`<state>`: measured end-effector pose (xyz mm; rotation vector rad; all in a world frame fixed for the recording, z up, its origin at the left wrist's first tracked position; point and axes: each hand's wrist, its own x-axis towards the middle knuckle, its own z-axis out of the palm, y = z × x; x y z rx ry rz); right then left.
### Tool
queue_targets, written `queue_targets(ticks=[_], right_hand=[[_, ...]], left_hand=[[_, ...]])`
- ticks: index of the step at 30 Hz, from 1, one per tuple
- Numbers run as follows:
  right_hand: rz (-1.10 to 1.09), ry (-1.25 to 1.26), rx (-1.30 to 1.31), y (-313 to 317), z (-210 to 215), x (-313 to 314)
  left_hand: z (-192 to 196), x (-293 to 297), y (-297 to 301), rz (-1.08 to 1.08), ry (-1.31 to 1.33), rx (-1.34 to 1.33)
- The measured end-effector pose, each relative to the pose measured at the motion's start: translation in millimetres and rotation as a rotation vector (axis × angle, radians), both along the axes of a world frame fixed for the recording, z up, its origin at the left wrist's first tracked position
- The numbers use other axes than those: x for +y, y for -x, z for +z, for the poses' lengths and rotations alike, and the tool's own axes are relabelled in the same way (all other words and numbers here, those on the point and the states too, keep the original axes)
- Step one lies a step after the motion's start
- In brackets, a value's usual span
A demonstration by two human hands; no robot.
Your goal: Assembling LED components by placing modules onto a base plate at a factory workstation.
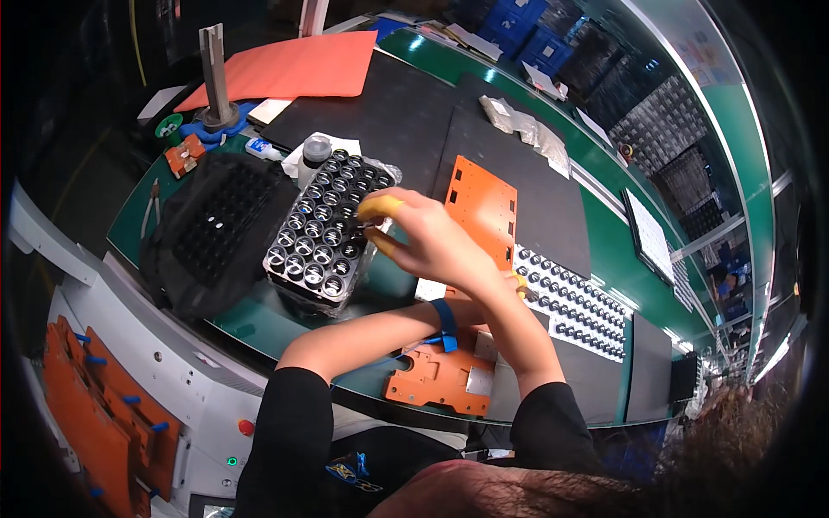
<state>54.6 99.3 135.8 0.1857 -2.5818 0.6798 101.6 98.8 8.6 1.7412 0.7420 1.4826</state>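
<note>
My right hand [420, 231] reaches left over a tray of black round parts [321, 226], wearing yellow finger cots on thumb and forefinger. Those two fingers curl in at the tray's right side; whatever lies between their tips is dark and hard to make out. Beneath that forearm crosses my left arm, with a blue wrist strap [446, 325]. Of my left hand [516, 287] little shows past the right forearm except a yellow-capped finger, beside a white sheet with rows of small black parts [574, 304]. An orange plate [484, 207] with slots lies just beyond.
An orange fixture [440, 378] lies near me under my left forearm. Left of the tray sit a black bag-like cover with a black tray [220, 220], pliers [151, 207] and a metal post [216, 78]. Plastic bags [527, 129] and an orange-red sheet [289, 69] lie farther back.
</note>
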Motion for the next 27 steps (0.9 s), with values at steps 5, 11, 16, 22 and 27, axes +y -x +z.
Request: queue_targets(ticks=[5, 11, 16, 22, 27], right_hand=[[-0.301, -0.032, 0.206, -79, 14, 11], [-0.549, 0.485, 0.527, -186, -46, 50], [-0.629, 0.512, 0.596, -228, -102, 47], [-0.733, 0.427, 0.643, -237, -121, 39], [-0.756, 0.481, 0.570, -231, -124, 31]], left_hand=[[6, 2, -4, -0.035, 0.006, -0.061], [7, 13, -4, 0.090, 0.165, 0.156], [10, 13, -6, 0.005, 0.293, 0.061], [2, 11, -9, 0.094, 0.276, 0.047], [-4, 9, -8, 0.138, 0.227, 0.123]])
